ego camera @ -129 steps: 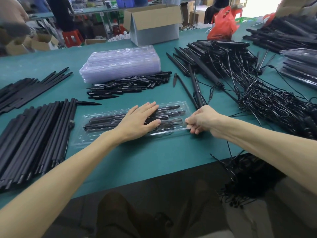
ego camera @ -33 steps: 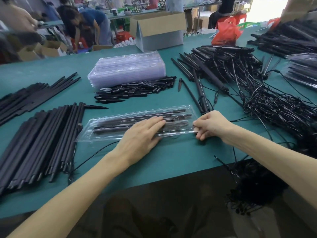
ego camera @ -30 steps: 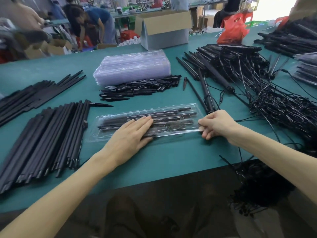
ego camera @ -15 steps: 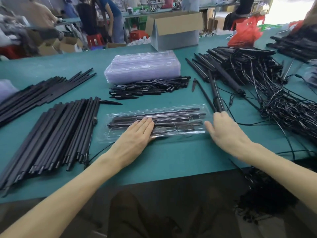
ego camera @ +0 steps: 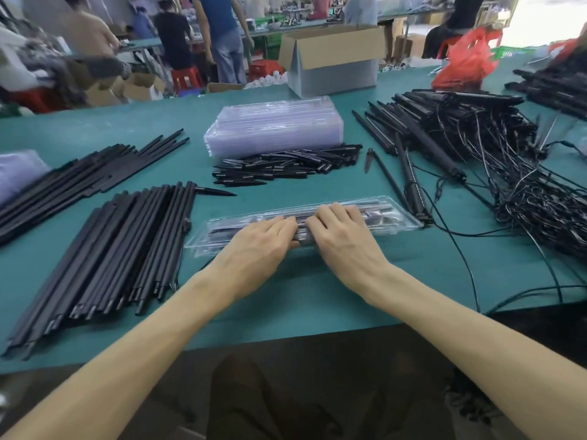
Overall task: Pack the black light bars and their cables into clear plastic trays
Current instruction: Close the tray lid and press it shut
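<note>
Head view: a green matte table (ego camera: 317, 296) is filled edge to edge with stock. At the right, a large heap of black light bars (ego camera: 444, 122) is seen, with their thin cables (ego camera: 540, 211) tangled in loose, glossy loops. At the left, long slim black rods (ego camera: 111, 249) are laid side by side in a flat fan. Behind the centre, a stack of empty clear trays (ego camera: 273, 125) is set, ribbed and faintly bluish, and a pile of short pointed black spikes (ego camera: 286, 168) is spread just in front of it. A grey and brown cardboard box (ego camera: 333, 58) is stood at the far edge.

Near the front edge, between the rods and the cables, the filled clear tray (ego camera: 397, 220) is placed lengthwise. It is long, shallow and shiny, and dark bars are visible through its moulded plastic. The left hand (ego camera: 263, 246) is laid flat on its top, fingers straight and close together. The right hand (ego camera: 343, 239) is pressed on it just beside, fingers lightly bent and close together, with nothing gripped.
</note>
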Tool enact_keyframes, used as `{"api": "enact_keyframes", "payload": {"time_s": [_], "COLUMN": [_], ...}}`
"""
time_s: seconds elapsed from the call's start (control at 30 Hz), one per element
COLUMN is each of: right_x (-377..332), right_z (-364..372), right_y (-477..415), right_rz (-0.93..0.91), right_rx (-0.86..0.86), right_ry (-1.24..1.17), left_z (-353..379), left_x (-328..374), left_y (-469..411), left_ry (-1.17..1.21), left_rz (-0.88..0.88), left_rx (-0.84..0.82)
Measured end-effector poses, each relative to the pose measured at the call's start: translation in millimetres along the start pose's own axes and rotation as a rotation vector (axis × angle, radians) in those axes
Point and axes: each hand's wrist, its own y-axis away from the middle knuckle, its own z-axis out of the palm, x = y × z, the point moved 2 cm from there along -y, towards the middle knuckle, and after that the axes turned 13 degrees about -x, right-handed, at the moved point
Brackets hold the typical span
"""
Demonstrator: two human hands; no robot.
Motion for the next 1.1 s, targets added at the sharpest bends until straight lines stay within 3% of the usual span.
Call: {"api": "enact_keyframes", "payload": {"time_s": [0.27,0.47,0.63,1.1], "right_x": [-3,-3,-2,-4], "right_z": [7,11,15,13], "right_y": [1,2,-1,-1], "right_rz": [-0.095,-0.100,-0.090,-0.094], "right_rx": [0.106,0.162,0.197,0.156], "right_ry": [-0.101,-0.100,-0.087,-0.055], "left_z": [13,13,17,16], "left_x": [4,9,10,14], "left_y": [16,12,8,5], "left_ry": [-0.019,-0.047,-0.101,-0.145], "left_rz": [-0.032,-0.096,-0.148,-0.120], "left_rx": [-0.034,0.191,0.287,0.298]}}
